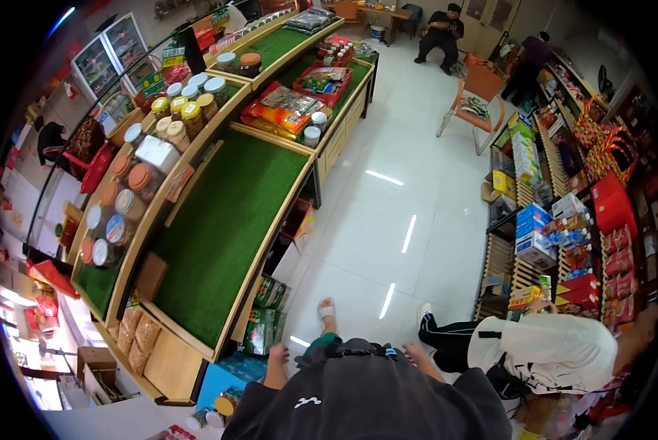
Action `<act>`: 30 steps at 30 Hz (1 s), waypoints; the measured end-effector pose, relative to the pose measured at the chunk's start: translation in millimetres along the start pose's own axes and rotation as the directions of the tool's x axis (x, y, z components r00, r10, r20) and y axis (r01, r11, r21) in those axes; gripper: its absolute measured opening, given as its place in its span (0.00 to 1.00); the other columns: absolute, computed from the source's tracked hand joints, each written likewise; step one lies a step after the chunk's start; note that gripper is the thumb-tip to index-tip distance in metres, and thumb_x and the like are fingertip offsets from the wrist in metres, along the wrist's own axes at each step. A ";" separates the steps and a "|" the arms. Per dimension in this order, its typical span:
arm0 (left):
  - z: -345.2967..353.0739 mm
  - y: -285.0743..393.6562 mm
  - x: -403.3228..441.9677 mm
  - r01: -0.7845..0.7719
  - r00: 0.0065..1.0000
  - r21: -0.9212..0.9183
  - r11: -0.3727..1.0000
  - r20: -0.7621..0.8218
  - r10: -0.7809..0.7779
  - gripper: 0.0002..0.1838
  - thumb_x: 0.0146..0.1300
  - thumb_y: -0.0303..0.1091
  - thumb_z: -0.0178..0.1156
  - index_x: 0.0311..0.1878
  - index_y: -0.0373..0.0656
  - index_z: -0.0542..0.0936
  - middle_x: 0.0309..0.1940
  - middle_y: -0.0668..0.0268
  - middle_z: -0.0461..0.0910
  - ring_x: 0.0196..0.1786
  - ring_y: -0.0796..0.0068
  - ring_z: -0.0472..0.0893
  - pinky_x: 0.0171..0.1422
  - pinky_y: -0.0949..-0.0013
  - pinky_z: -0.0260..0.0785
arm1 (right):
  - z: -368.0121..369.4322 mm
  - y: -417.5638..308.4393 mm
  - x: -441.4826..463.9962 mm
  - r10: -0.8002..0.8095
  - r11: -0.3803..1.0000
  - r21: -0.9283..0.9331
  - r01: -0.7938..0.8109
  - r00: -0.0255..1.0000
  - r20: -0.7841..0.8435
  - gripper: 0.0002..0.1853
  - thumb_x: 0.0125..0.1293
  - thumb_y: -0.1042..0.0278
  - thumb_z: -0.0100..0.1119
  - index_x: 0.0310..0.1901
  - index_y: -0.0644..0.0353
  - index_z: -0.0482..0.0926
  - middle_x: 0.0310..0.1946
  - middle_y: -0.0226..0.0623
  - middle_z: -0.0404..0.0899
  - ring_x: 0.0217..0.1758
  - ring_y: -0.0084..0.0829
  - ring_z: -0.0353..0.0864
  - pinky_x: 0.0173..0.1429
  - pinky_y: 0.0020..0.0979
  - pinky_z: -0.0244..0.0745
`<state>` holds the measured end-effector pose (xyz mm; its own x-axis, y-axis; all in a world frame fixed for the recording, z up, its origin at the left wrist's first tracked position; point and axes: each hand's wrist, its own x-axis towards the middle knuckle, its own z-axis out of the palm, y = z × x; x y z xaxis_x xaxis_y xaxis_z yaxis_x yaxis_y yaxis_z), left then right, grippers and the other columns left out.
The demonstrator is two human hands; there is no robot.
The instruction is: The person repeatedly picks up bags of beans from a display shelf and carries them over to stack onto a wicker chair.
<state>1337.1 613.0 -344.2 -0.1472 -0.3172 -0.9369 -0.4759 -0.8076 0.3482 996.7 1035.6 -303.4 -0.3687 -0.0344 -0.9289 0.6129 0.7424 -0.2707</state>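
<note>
My left hand (278,355) hangs low at my side, near stacked green packages (263,330) under the display stand. Its fingers are loosely bent and nothing shows in them. On the other side of my dark shirt (366,400), my right hand (415,353) also hangs down, fingers loose, with no object visible in it. It is close to the dark trousers of a person in a white top (549,352), who leans toward the right-hand shelves. To my left slopes a display stand lined with green turf (226,227).
Lidded jars (129,205) line the stand's upper tier; bagged goods (281,106) lie farther along. White floor tiles (373,213) run between stand and shelves. An orange chair (479,99) stands ahead, a seated person (440,37) behind. Boxes (534,235) fill the right shelves.
</note>
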 end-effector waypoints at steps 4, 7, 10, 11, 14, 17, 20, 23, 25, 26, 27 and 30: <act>33.4 108.1 22.0 -0.120 0.993 -0.061 0.991 -0.020 0.119 0.23 0.61 0.46 0.50 0.56 0.44 0.69 0.42 0.64 0.77 0.38 0.65 0.76 0.44 0.55 0.68 | 7.7 -133.9 -20.0 -0.211 0.956 0.198 0.215 0.977 -0.042 0.22 0.63 0.55 0.52 0.54 0.60 0.69 0.39 0.44 0.78 0.37 0.37 0.80 0.37 0.37 0.77; 59.6 192.7 20.9 -0.216 0.974 -0.020 0.976 -0.081 0.214 0.22 0.61 0.46 0.51 0.56 0.46 0.69 0.42 0.65 0.77 0.38 0.66 0.76 0.44 0.56 0.69 | 7.2 -196.2 -16.8 -0.296 0.911 0.281 0.303 0.953 -0.069 0.21 0.63 0.54 0.52 0.53 0.58 0.70 0.39 0.41 0.78 0.37 0.37 0.80 0.38 0.36 0.76; 73.7 252.1 10.1 -0.316 0.945 0.038 0.948 -0.074 0.318 0.21 0.63 0.46 0.51 0.55 0.46 0.70 0.40 0.66 0.77 0.34 0.71 0.76 0.37 0.62 0.68 | 11.4 -224.3 -11.1 -0.304 0.924 0.224 0.309 0.951 -0.055 0.21 0.63 0.54 0.52 0.52 0.58 0.70 0.39 0.41 0.78 0.38 0.37 0.81 0.39 0.37 0.76; 83.8 276.4 8.3 -0.365 0.929 0.047 0.930 -0.047 0.367 0.19 0.64 0.46 0.51 0.54 0.46 0.70 0.38 0.66 0.77 0.30 0.74 0.76 0.30 0.68 0.68 | 10.9 -233.9 -6.9 -0.289 0.933 0.211 0.292 0.956 -0.047 0.21 0.62 0.54 0.52 0.52 0.58 0.70 0.39 0.41 0.78 0.38 0.38 0.81 0.39 0.38 0.76; 109.6 316.2 18.2 -0.390 0.921 -0.006 0.921 -0.018 0.390 0.15 0.65 0.44 0.52 0.48 0.44 0.71 0.27 0.65 0.75 0.19 0.80 0.71 0.15 0.78 0.55 | 7.3 -242.1 9.7 -0.133 0.963 0.231 0.140 0.990 -0.047 0.22 0.61 0.55 0.54 0.53 0.59 0.70 0.41 0.45 0.77 0.40 0.41 0.80 0.39 0.42 0.77; 117.7 330.0 28.4 -0.305 0.952 0.178 0.936 0.029 0.305 0.15 0.63 0.43 0.52 0.47 0.44 0.72 0.28 0.64 0.75 0.20 0.76 0.73 0.16 0.75 0.59 | 5.8 -237.8 38.5 0.032 0.967 0.255 -0.026 0.999 -0.020 0.23 0.61 0.57 0.55 0.53 0.62 0.69 0.42 0.50 0.78 0.36 0.45 0.80 0.35 0.45 0.79; 125.6 350.5 38.2 -0.042 0.997 0.489 0.871 -0.041 0.070 0.17 0.61 0.43 0.54 0.49 0.43 0.73 0.34 0.62 0.77 0.21 0.71 0.75 0.22 0.68 0.67 | -3.0 -251.4 73.7 0.153 0.971 0.175 -0.161 0.987 0.054 0.23 0.61 0.57 0.54 0.54 0.62 0.69 0.42 0.50 0.79 0.36 0.46 0.80 0.35 0.46 0.79; 146.0 377.9 60.4 -0.007 0.998 0.616 0.787 -0.045 0.044 0.19 0.61 0.43 0.53 0.51 0.43 0.72 0.35 0.63 0.77 0.24 0.70 0.75 0.28 0.65 0.69 | -23.2 -298.0 110.9 0.206 0.969 0.120 -0.216 0.974 0.091 0.23 0.61 0.56 0.53 0.54 0.62 0.70 0.42 0.50 0.79 0.36 0.46 0.80 0.35 0.46 0.78; 181.5 399.8 52.3 -0.079 0.992 0.533 0.842 -0.045 0.122 0.19 0.61 0.44 0.52 0.51 0.43 0.72 0.37 0.62 0.78 0.28 0.70 0.75 0.31 0.64 0.69 | -38.1 -342.5 125.4 0.201 0.970 0.124 -0.211 0.976 0.088 0.23 0.62 0.56 0.53 0.53 0.63 0.70 0.42 0.50 0.79 0.36 0.46 0.80 0.35 0.47 0.78; 202.8 416.6 55.2 -0.097 0.992 0.549 0.831 -0.019 0.128 0.19 0.61 0.44 0.51 0.50 0.43 0.72 0.37 0.62 0.78 0.28 0.70 0.75 0.31 0.64 0.69 | -48.8 -374.0 136.8 0.095 0.981 0.163 -0.104 0.993 0.065 0.23 0.62 0.56 0.53 0.53 0.62 0.70 0.41 0.49 0.79 0.34 0.44 0.80 0.33 0.45 0.78; 222.5 432.9 57.9 -0.121 0.990 0.563 0.818 0.012 0.138 0.19 0.61 0.43 0.51 0.50 0.42 0.72 0.37 0.62 0.78 0.28 0.70 0.75 0.31 0.64 0.69 | -62.9 -409.2 146.8 -0.016 0.979 0.202 0.009 0.999 0.036 0.23 0.62 0.56 0.53 0.53 0.62 0.70 0.39 0.47 0.79 0.33 0.42 0.80 0.32 0.43 0.78; 281.1 473.5 105.4 -0.253 0.966 0.775 0.579 0.167 0.198 0.22 0.62 0.49 0.49 0.54 0.46 0.70 0.41 0.62 0.80 0.39 0.66 0.81 0.35 0.60 0.72 | -94.4 -491.5 209.0 -0.303 0.925 0.227 0.305 0.952 -0.046 0.16 0.62 0.59 0.53 0.48 0.59 0.72 0.32 0.41 0.80 0.27 0.34 0.80 0.28 0.36 0.76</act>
<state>852.6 336.9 -287.1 -0.3813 -0.3829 -0.8414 -0.9105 -0.0020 0.4135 552.4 726.7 -340.7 -0.5682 -0.2268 -0.7910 0.6130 0.5246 -0.5908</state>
